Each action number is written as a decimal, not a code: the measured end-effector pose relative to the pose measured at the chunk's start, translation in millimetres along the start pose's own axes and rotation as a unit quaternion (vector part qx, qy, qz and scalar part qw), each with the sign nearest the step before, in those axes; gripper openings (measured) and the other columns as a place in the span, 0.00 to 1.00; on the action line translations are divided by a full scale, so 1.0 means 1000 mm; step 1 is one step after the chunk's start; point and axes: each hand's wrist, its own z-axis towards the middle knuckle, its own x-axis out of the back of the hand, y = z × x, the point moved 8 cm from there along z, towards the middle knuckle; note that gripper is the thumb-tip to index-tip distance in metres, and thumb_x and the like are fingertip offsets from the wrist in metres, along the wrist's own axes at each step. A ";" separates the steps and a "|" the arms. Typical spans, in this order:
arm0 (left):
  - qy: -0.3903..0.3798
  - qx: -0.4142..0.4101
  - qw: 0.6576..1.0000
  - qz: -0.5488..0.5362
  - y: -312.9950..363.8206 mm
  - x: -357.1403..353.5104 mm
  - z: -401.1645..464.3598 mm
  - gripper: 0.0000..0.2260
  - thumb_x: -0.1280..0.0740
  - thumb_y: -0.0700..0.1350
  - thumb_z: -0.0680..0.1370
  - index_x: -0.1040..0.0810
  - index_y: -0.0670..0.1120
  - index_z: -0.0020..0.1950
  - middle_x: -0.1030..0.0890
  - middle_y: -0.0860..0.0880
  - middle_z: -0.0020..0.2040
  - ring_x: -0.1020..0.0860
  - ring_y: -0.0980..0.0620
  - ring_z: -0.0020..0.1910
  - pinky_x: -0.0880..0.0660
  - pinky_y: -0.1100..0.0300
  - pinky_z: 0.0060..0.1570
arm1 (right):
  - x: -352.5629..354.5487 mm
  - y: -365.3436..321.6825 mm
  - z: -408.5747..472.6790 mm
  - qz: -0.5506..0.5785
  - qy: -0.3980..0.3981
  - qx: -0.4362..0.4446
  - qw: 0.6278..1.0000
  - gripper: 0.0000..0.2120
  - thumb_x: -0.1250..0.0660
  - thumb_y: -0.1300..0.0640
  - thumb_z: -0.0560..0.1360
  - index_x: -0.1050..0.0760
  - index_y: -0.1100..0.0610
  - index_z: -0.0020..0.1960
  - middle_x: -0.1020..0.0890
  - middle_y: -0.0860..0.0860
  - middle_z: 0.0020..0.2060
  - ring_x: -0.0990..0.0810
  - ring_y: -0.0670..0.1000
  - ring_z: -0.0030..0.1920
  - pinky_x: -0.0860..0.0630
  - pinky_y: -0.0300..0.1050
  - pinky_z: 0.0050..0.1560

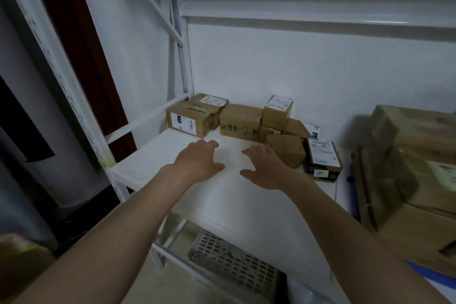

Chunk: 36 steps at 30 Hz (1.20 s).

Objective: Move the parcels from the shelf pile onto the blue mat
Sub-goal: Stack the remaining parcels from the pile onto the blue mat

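Both arms reach out: left hand (197, 161) and right hand (265, 168) open, holding nothing. Parcels (243, 119) sit piled at the shelf (222, 195) back. Pulling one could topple the little top box (277, 108).

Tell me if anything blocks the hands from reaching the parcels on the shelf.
Nothing visible does. Both the left hand and right hand hover open over bare white shelf, with the parcels just beyond.

A white shelf (222, 195) carries a pile of brown cardboard parcels (240, 118) along its back edge, against the wall. One labelled box (186, 122) sits in the left corner; a dark box with white labels (322, 159) lies nearer the front right.
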 end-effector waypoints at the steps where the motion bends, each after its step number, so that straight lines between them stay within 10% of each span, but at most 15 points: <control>1: -0.004 0.000 1.000 -0.002 -0.006 0.000 0.013 0.30 0.36 0.57 0.78 0.41 0.52 0.76 0.37 0.47 0.75 0.37 0.46 0.72 0.35 0.54 0.66 | 0.000 0.001 0.014 0.000 -0.003 -0.003 1.000 0.29 0.40 0.47 0.79 0.44 0.54 0.77 0.44 0.54 0.76 0.50 0.58 0.76 0.50 0.54 0.75; 21: -0.024 0.044 0.995 -0.087 -0.167 -0.015 0.229 0.42 0.27 0.55 0.71 0.48 0.49 0.77 0.39 0.44 0.75 0.38 0.43 0.72 0.33 0.49 0.67 | -0.059 0.002 0.217 0.058 -0.082 -0.087 0.991 0.34 0.39 0.47 0.79 0.52 0.54 0.78 0.47 0.53 0.77 0.50 0.56 0.77 0.48 0.51 0.74; 28: 0.012 0.055 0.973 -0.224 -0.219 -0.023 0.297 0.50 0.22 0.59 0.61 0.44 0.47 0.74 0.35 0.46 0.71 0.32 0.44 0.69 0.31 0.47 0.67 | -0.044 -0.026 0.314 0.106 0.009 -0.100 0.989 0.32 0.37 0.48 0.78 0.46 0.57 0.76 0.40 0.55 0.74 0.42 0.58 0.73 0.41 0.51 0.71; 36: 0.053 0.132 0.841 -0.522 -0.234 -0.059 0.323 0.31 0.30 0.47 0.76 0.41 0.44 0.74 0.28 0.50 0.62 0.28 0.54 0.57 0.34 0.63 0.55 | -0.050 -0.019 0.407 0.024 0.003 -0.164 0.986 0.32 0.43 0.42 0.79 0.44 0.62 0.74 0.44 0.58 0.75 0.51 0.58 0.76 0.48 0.53 0.74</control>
